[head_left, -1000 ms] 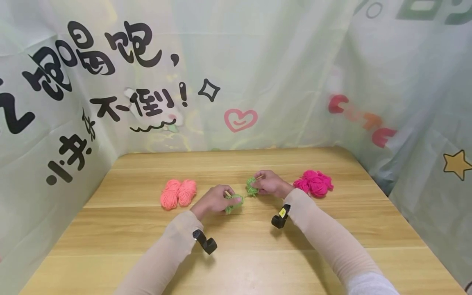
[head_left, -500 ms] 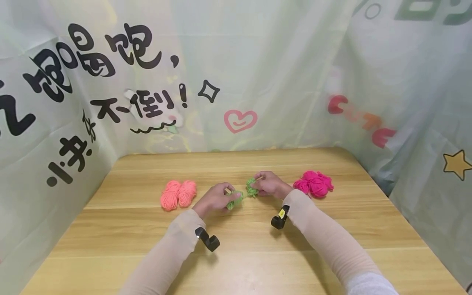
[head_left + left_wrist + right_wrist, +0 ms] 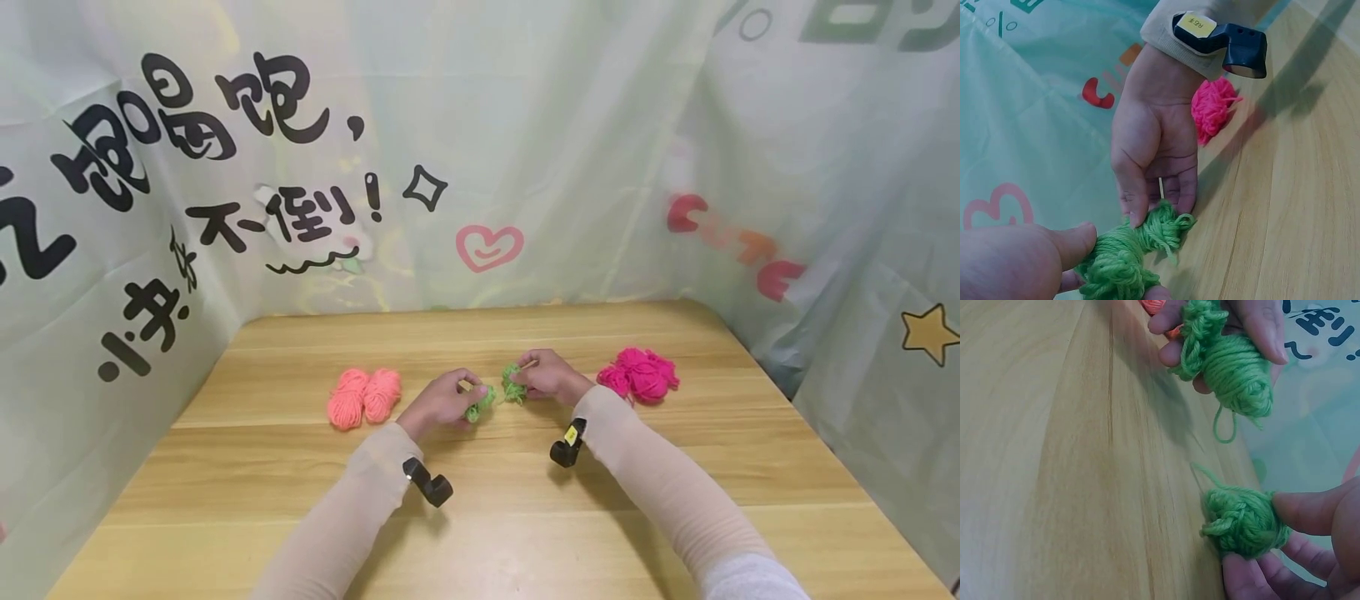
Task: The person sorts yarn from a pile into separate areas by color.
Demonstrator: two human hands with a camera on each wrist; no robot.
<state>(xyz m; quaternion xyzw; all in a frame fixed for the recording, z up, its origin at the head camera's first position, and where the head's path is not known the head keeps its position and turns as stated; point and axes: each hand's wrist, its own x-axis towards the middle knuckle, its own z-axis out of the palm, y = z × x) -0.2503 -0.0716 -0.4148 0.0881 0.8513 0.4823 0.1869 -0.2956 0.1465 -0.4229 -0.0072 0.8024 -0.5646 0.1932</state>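
My left hand (image 3: 442,398) grips a small wound bundle of green yarn (image 3: 1238,375), fingers beneath and thumb alongside. A short loop hangs from that bundle in the right wrist view. Just to the right, my right hand (image 3: 551,373) pinches a second, rounder green yarn ball (image 3: 1244,519) between thumb and fingers, close over the table. A loose green strand stretches from this ball toward the other. In the right wrist view a gap separates the two; in the left wrist view they overlap. A thin pale strip (image 3: 1161,187) shows against my right fingers.
Two coral yarn skeins (image 3: 347,400) lie side by side on the wooden table (image 3: 495,517), left of my hands. Magenta yarn (image 3: 641,375) sits in a heap beyond my right wrist. A printed fabric curtain (image 3: 570,167) encloses the table's back and sides.
My left hand has shifted slightly up and to the right, turning its green yarn bundle. The right hand stays nearly in place with its green ball.
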